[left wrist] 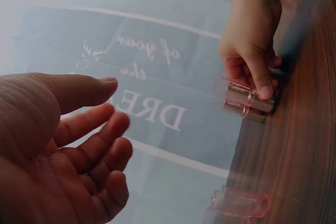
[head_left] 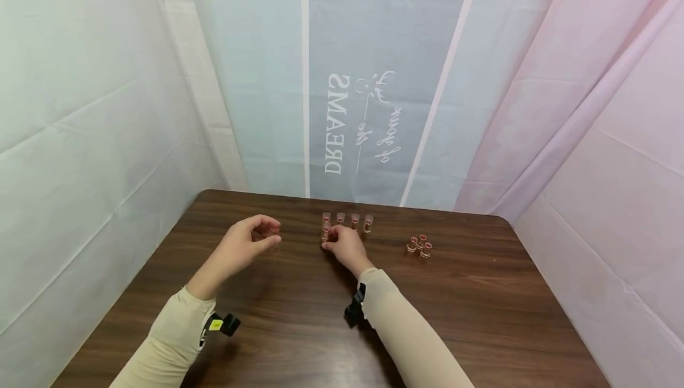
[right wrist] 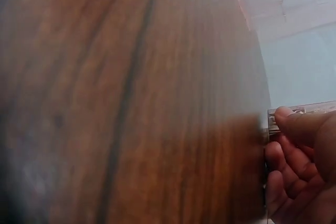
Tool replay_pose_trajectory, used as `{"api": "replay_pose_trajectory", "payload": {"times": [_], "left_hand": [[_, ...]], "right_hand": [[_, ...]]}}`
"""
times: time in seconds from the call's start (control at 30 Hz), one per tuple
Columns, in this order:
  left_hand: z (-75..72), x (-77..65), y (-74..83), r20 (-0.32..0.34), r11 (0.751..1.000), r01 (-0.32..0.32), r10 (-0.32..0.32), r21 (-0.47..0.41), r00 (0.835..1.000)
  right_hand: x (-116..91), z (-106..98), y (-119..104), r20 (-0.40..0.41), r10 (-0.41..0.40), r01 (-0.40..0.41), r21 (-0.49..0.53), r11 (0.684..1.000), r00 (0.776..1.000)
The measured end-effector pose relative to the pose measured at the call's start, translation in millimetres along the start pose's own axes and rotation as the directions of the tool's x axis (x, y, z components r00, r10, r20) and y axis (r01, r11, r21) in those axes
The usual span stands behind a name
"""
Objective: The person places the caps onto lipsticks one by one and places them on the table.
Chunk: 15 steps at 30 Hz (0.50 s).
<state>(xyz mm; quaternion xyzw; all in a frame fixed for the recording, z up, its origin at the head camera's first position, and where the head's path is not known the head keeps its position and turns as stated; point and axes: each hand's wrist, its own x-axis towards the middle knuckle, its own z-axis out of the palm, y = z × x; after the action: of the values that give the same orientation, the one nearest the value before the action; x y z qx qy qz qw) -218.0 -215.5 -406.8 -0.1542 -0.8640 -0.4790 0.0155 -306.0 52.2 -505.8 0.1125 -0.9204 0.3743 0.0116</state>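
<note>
My right hand (head_left: pixel 350 248) pinches a small lipstick tube (head_left: pixel 325 234) between thumb and fingers, at the left end of a short row on the table. The tube has a clear top and a reddish-gold body. It stands upright just in front of the row's leftmost tube (head_left: pixel 326 217). In the right wrist view, the thumb and fingertips of that hand (right wrist: pixel 302 156) are at the tube's end. My left hand (head_left: pixel 243 244) hovers left of the row, holding nothing, its fingers loosely bent and thumb apart, as the left wrist view also shows.
More clear-topped tubes continue the row to the right, ending with one tube (head_left: pixel 369 224). Farther right stands a cluster of three gold tubes (head_left: pixel 425 250) with red tops. The brown wooden table (head_left: pixel 299 328) meets a hanging printed cloth (head_left: pixel 267 79) at its back edge.
</note>
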Motion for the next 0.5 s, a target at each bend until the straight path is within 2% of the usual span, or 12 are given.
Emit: {"api": "replay_pose_trajectory", "payload": {"times": [0.27, 0.5], "left_hand": [[-2.8, -1.7, 2.7, 0.069, 0.999, 0.021, -0.023, 0.037, 0.997], [-2.4, -2.4, 2.1, 0.100, 0.999, 0.017, -0.022, 0.051, 0.995]], "right_hand": [[0.7, 4.3, -2.7, -0.004, 0.023, -0.023, -0.073, 0.997, 1.000], [-5.0, -0.8, -5.2, 0.020, 0.027, -0.026, -0.056, 0.998, 0.999]]}}
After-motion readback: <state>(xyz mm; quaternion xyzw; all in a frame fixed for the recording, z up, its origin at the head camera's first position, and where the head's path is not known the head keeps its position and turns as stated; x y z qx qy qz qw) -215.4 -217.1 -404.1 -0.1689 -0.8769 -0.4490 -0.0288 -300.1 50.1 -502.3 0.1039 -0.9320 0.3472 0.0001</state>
